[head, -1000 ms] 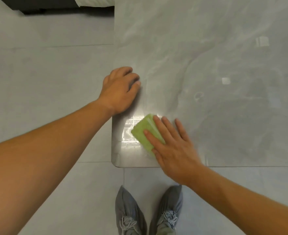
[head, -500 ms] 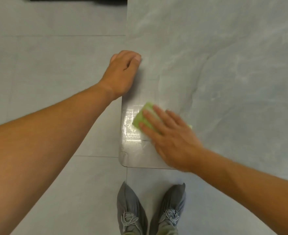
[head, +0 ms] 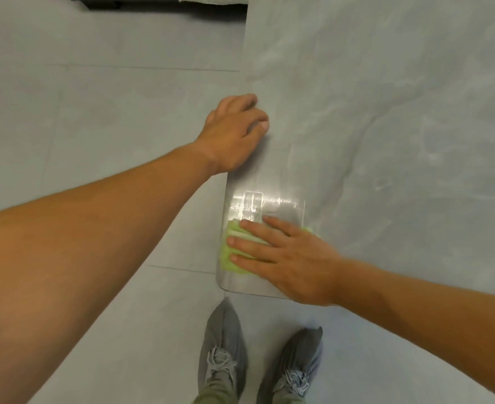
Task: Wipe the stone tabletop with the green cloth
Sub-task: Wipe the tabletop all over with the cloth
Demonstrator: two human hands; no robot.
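The grey veined stone tabletop (head: 386, 112) fills the right side of the view, its near left corner just in front of me. A folded green cloth (head: 231, 252) lies flat on that corner, close to the left edge. My right hand (head: 287, 258) presses flat on top of the cloth, fingers spread and pointing left, hiding most of it. My left hand (head: 234, 135) rests curled over the table's left edge, farther from me, holding nothing but the edge. A bright reflection shines on the stone just beyond the cloth.
Grey floor tiles (head: 94, 112) lie to the left of and below the table. My two feet in grey shoes (head: 223, 354) stand just before the table's near edge. A dark piece of furniture (head: 124, 1) shows at the top.
My right hand has slid the green cloth toward me and to the left, up to the table's near left corner. My left hand stays on the left edge.
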